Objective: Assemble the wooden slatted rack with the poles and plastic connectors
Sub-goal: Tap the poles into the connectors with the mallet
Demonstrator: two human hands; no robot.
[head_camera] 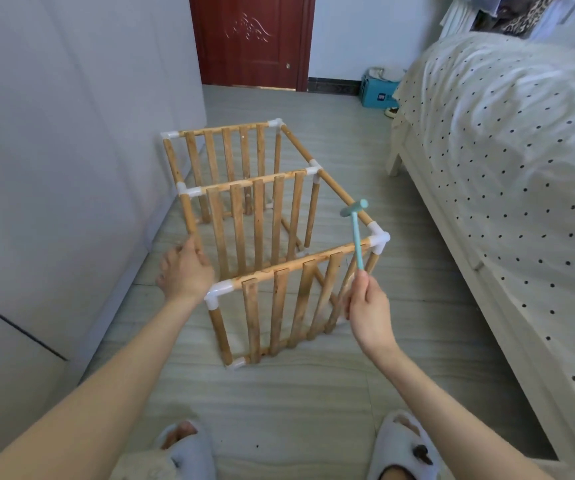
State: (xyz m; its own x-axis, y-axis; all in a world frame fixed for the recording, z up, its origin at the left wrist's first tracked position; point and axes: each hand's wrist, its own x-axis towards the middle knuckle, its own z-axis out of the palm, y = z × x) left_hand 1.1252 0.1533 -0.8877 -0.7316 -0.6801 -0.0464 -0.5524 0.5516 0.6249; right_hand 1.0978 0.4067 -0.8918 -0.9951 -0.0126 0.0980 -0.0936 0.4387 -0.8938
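Right hand point(371, 311) grips hammer point(357, 230); left hand point(184, 268) steadies rack point(262, 209).

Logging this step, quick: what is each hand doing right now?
Left hand: closed around a pole of the wooden rack.
Right hand: closed, holding the small teal hammer.

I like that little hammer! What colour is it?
The hammer is light teal, seen in the head view.

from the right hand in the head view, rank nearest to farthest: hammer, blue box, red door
1. hammer, held in the right hand, above the rack's near right corner
2. blue box, on the floor beside the bed
3. red door, at the room's far end
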